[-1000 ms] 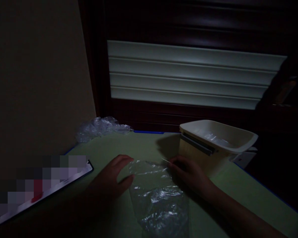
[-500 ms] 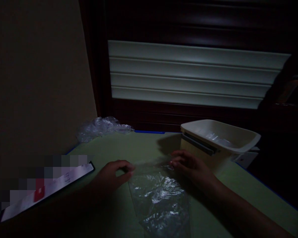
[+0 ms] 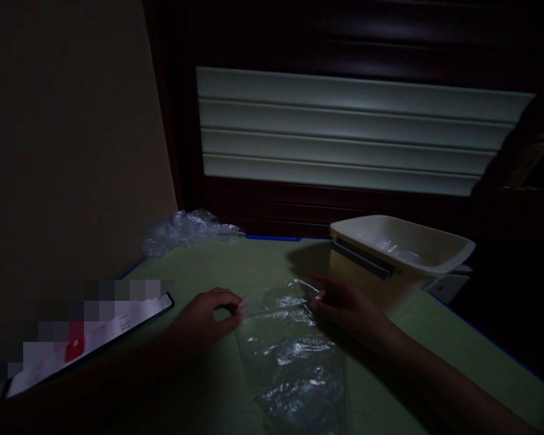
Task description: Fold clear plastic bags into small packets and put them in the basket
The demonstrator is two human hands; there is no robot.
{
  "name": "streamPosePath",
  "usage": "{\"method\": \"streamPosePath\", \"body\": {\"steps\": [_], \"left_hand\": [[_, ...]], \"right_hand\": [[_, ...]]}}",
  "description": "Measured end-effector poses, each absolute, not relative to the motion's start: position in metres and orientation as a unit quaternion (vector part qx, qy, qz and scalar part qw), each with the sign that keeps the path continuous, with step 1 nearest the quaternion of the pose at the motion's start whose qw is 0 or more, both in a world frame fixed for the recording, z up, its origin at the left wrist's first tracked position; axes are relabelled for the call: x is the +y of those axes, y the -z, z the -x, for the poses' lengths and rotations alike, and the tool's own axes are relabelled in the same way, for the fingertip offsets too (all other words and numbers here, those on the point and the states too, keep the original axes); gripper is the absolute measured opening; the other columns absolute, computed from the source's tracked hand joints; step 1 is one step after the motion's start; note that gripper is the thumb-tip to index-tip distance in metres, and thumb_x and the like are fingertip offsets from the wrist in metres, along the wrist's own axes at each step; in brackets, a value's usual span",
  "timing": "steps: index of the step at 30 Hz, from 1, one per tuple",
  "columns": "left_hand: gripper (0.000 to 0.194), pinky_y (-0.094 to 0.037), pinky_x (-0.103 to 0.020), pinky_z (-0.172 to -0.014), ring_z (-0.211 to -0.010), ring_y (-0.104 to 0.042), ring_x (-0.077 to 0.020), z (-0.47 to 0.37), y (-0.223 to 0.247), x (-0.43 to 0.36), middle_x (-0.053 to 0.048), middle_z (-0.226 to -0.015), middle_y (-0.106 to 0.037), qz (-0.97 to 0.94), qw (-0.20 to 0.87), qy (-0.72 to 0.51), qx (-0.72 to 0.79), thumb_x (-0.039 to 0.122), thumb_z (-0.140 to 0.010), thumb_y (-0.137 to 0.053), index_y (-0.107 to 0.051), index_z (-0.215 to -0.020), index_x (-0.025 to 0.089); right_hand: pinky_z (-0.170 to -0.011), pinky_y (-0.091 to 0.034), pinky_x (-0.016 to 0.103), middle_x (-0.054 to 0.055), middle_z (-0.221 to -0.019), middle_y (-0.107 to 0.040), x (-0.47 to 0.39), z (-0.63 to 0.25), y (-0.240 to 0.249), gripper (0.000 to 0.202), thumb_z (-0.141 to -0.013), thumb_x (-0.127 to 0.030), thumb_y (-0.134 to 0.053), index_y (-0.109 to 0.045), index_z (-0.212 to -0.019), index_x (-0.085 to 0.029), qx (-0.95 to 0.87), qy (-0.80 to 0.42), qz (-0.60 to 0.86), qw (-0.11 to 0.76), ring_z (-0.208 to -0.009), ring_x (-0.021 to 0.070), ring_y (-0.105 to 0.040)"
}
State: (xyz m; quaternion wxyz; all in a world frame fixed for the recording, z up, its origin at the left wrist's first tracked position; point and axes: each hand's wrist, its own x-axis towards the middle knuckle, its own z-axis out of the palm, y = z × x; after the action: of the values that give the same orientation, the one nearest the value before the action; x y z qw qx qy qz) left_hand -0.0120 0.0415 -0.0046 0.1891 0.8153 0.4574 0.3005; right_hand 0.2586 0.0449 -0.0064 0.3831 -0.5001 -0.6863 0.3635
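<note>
A clear plastic bag [image 3: 294, 356] lies crinkled on the green tabletop, its top edge between my two hands. My left hand [image 3: 213, 315] pinches the bag's upper left corner between thumb and forefinger. At the upper right corner, my right hand [image 3: 344, 305] has thumb and fingers closed on the plastic film. The bag's upper edge is raised and folded between them, and its lower end runs out of view at the bottom.
A cream bin [image 3: 372, 278] with clear plastic inside stands at the right back. Crumpled clear plastic bags [image 3: 185, 229] lie at the back left. A lit phone [image 3: 118, 326], partly pixelated, rests by my left forearm. Behind the table is a dark louvred door [image 3: 344, 139].
The upper part of the bag between my hands now stands up more and shows more folds. My hands have barely moved; the right fingers have shifted slightly.
</note>
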Motion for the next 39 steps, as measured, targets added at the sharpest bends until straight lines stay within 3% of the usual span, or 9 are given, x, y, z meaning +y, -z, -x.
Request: {"method": "streamPosePath", "body": {"steps": [4, 9, 12, 19, 26, 34, 39], "left_hand": [[0.013, -0.047, -0.026, -0.070, -0.073, -0.061, -0.0154, 0.011, 0.003, 0.040, -0.002, -0.075, -0.065, -0.815, 0.195, -0.305, 0.452, 0.023, -0.071, -0.050, -0.061, -0.070, 0.017], [0.014, -0.047, -0.026, -0.070, -0.074, -0.061, -0.0158, 0.010, -0.001, 0.039, -0.003, -0.076, -0.064, -0.821, 0.188, -0.296, 0.450, 0.021, -0.071, -0.049, -0.063, -0.071, 0.016], [0.015, -0.047, -0.026, -0.070, -0.075, -0.061, -0.0156, 0.010, -0.002, 0.038, -0.003, -0.077, -0.064, -0.831, 0.176, -0.292, 0.438, 0.018, -0.070, -0.049, -0.064, -0.070, 0.016], [0.019, -0.044, -0.024, -0.068, -0.073, -0.058, -0.0140, 0.011, 0.001, 0.036, -0.003, -0.074, -0.063, -0.873, 0.090, -0.286, 0.385, 0.010, -0.076, -0.048, -0.065, -0.071, 0.016], [0.023, -0.041, -0.032, -0.076, -0.087, -0.055, -0.0200, 0.015, -0.003, 0.030, -0.004, -0.089, -0.065, -0.926, -0.073, -0.130, 0.346, 0.003, -0.080, -0.046, -0.064, -0.085, 0.017], [0.024, -0.043, -0.030, -0.078, -0.089, -0.054, -0.0185, 0.014, 0.000, 0.023, -0.006, -0.097, -0.063, -0.923, -0.096, -0.121, 0.352, 0.001, -0.080, -0.046, -0.062, -0.091, 0.015], [0.024, -0.042, -0.029, -0.078, -0.088, -0.054, -0.0180, 0.012, -0.003, 0.019, -0.004, -0.096, -0.063, -0.930, -0.074, -0.099, 0.347, 0.000, -0.080, -0.047, -0.061, -0.094, 0.015]], "right_hand": [[-0.062, -0.050, 0.030, 0.007, -0.079, -0.062, 0.046, -0.259, 0.006, 0.040, -0.075, -0.027, -0.056, -0.056, -0.112, -0.014, -0.706, -0.349, 0.496, 0.366, -0.071, 0.0174, -0.060], [-0.061, -0.048, 0.028, 0.007, -0.074, -0.062, 0.047, -0.259, 0.004, 0.012, -0.076, -0.022, -0.051, -0.059, -0.081, -0.015, -0.743, -0.310, 0.491, 0.333, -0.068, 0.0160, -0.059], [-0.060, -0.046, 0.028, 0.006, -0.072, -0.062, 0.046, -0.259, 0.003, 0.008, -0.076, -0.020, -0.051, -0.057, -0.072, -0.016, -0.751, -0.295, 0.495, 0.323, -0.067, 0.0158, -0.058], [-0.065, -0.045, 0.029, 0.006, -0.079, -0.064, 0.042, -0.263, 0.001, 0.014, -0.075, -0.013, -0.050, -0.064, -0.077, -0.016, -0.802, -0.200, 0.486, 0.285, -0.073, 0.0173, -0.059], [-0.067, -0.044, 0.025, 0.007, -0.085, -0.064, 0.032, -0.261, -0.014, 0.022, -0.080, -0.009, -0.048, -0.068, -0.080, -0.017, -0.862, -0.100, 0.466, 0.172, -0.076, 0.0169, -0.060], [-0.076, -0.047, 0.037, 0.012, -0.101, -0.065, 0.025, -0.256, -0.020, 0.027, -0.078, -0.007, -0.051, -0.069, -0.096, -0.019, -0.879, 0.046, 0.468, 0.081, -0.088, 0.0254, -0.061], [-0.086, -0.046, 0.034, 0.011, -0.117, -0.061, 0.015, -0.225, -0.024, 0.042, -0.078, -0.005, -0.050, -0.057, -0.117, -0.016, -0.909, 0.036, 0.392, 0.137, -0.098, 0.0222, -0.060]]}}
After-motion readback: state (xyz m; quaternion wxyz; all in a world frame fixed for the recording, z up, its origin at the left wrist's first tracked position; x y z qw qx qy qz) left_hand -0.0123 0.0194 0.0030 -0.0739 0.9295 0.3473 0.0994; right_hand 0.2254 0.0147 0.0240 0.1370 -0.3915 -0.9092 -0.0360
